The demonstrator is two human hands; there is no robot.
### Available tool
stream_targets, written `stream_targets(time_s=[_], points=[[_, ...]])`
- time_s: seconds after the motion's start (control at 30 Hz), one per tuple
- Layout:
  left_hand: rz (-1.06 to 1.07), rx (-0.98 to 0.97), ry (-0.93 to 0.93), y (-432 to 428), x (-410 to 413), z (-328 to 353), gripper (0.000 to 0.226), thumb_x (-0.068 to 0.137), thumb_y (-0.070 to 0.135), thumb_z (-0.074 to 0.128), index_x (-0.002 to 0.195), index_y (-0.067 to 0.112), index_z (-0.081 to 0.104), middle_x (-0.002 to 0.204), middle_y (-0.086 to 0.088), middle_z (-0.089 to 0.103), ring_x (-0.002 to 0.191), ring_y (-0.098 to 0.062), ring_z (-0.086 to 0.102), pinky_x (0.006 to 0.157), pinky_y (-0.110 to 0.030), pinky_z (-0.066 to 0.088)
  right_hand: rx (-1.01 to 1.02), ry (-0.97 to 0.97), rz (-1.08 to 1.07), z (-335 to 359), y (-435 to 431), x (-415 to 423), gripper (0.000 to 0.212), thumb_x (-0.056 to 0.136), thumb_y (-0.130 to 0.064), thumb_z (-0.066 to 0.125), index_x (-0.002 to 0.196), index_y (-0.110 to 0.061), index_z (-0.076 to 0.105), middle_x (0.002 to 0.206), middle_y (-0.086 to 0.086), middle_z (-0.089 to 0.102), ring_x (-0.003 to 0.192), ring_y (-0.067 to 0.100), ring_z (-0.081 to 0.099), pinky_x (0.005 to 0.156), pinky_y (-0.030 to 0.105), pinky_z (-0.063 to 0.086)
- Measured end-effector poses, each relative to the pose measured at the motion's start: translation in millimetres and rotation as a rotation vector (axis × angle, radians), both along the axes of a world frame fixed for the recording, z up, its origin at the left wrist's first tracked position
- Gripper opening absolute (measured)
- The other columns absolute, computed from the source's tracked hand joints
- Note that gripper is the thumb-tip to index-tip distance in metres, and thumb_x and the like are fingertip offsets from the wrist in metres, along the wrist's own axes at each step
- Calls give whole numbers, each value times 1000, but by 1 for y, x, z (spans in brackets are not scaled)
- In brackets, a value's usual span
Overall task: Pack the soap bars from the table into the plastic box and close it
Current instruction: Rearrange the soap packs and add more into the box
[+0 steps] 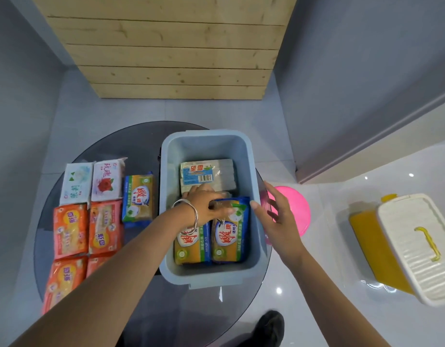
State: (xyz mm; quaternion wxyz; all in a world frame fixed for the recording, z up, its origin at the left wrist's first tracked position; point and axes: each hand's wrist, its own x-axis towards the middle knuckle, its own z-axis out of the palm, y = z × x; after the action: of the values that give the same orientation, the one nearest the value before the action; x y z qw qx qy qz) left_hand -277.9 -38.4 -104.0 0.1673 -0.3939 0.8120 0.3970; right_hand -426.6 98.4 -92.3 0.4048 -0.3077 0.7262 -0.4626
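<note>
A blue-and-yellow soap bar point(230, 221) in glossy film wrap is held inside the blue-grey plastic box point(251, 171), its near end resting on the box floor and its far end raised under the left hand point(206, 205). Its long axis runs from the near wall toward the far wall. The fingers of that hand are curled over the far end of the pack, pinching it; a silver bangle point(190, 214) is worn on the wrist.

Beside it on the left a second blue-and-yellow pack point(191, 246) is laid parallel, partly hidden by the forearm. Beyond both, a pale bar with a blue barcode label point(206, 175) is laid crosswise, its long axis running left to right. The box is rectangular with rounded corners and smooth matte walls — no lid is on it.

The right hand point(276, 219) is held at the right rim of the box, fingers spread, gripping nothing.

The box stands on a round dark glass table point(141, 151). To its left, more packs are lined up: one blue-and-yellow bar point(138, 196), two white floral-printed ones point(93, 181) and several orange ones point(87, 229), all flat and film-wrapped.

On the glossy white floor to the right lie a pink round object point(295, 209) and a yellow container with a ribbed white lid point(416, 249).
</note>
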Motion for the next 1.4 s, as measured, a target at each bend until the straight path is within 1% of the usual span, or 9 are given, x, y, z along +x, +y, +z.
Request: stream_targets(time_s=[0.2,0.43,0.63,0.73,0.83,1.1,1.2,1.3,1.4], points=[[39,47,58,-1,5,-2,33,81,43,60,100,17,68,90,-1,52,89,-22,53,75,-30,42,1,-12,-46,-2,-1,1,46,85,-33,65,125,-46,45,115,-34,45,109,-3,49,82,9,44],[133,-106,301,1,17,32,40,82,39,60,118,22,56,120,1,58,109,-14,51,88,-25,41,-63,131,-95,26,-10,16,39,86,-29,65,106,-54,43,109,-36,43,101,-23,46,71,-10,36],[331,-241,502,-17,86,64,30,83,37,58,111,27,59,107,14,55,100,-1,50,79,-5,36,-213,-111,-7,65,-49,73,33,88,-31,60,120,-35,54,126,-16,59,117,-2,56,93,23,51],[545,-163,523,-24,135,52,20,84,28,59,105,27,61,103,11,60,100,-7,56,85,-15,42,-208,-209,60,67,-72,121,28,93,-20,58,120,-21,59,115,-19,65,104,-4,62,80,11,50],[755,-94,493,-23,183,29,17,86,20,59,102,27,59,102,8,60,99,-15,58,76,-10,43,-82,-325,105,52,-88,169,26,92,-16,58,118,-18,59,106,-20,66,94,-15,61,72,3,48],[863,-148,369,-17,250,-15,24,87,39,51,111,39,45,112,28,48,97,10,48,73,-10,39,364,-375,-11,-23,-121,246,54,89,-18,63,138,-12,41,136,11,54,118,21,55,95,30,44],[898,-251,-14,-25,256,-43,64,85,48,50,138,21,25,150,-4,26,136,-26,27,108,-50,31,500,-168,-79,-52,-137,246,79,83,-28,69,148,-14,26,150,11,33,135,27,39,108,43,39],[1092,-134,-112,-29,265,-64,89,81,51,56,145,15,5,156,-10,5,142,-33,6,114,-52,12,532,-128,-129,-76,-157,243,74,79,-30,73,140,-7,39,146,15,38,132,32,44,107,46,42],[1212,-87,-63,-24,273,-80,72,82,38,60,137,6,26,145,-19,28,133,-37,25,108,-49,24,492,-122,-190,-88,-163,248,55,76,-26,77,121,-5,52,115,9,57,105,26,61,84,37,55]])
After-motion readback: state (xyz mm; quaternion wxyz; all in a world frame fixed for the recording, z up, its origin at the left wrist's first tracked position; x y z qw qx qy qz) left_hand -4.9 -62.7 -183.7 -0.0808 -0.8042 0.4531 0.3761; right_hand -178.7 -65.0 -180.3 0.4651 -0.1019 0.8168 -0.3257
